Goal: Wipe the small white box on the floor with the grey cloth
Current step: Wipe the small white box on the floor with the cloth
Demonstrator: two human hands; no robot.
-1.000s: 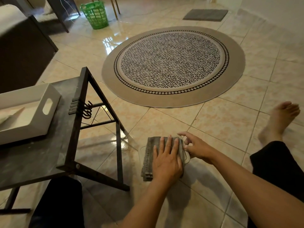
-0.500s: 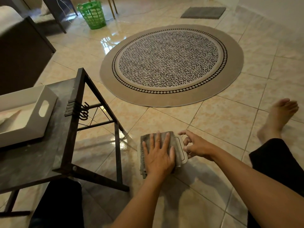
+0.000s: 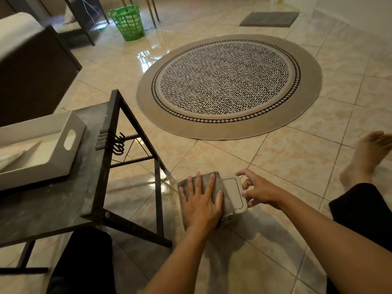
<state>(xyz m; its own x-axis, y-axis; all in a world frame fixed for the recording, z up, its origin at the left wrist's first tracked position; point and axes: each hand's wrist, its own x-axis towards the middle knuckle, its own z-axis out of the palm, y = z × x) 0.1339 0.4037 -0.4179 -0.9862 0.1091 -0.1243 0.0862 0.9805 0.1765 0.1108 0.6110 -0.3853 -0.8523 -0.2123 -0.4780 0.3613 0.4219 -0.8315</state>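
right now the small white box lies flat on the tiled floor, just off the foot of the dark side table and well short of the near edge of the round rug. the left hand is spread flat, fingers splayed, pressing the grey cloth over the left part of the box; it pins the cloth rather than gripping it. the right hand is half open, its curled fingertips touching the box's right edge to steady it, not wrapped around anything.

the risk, as i see it, is the glossy tile: with so light a hold on one side, a firm push could send the box skating out from under the cloth. the cloth overhangs the box's left edge onto the floor, so it may bunch, or rub tile instead of lid. the exposed right strip could be missed.
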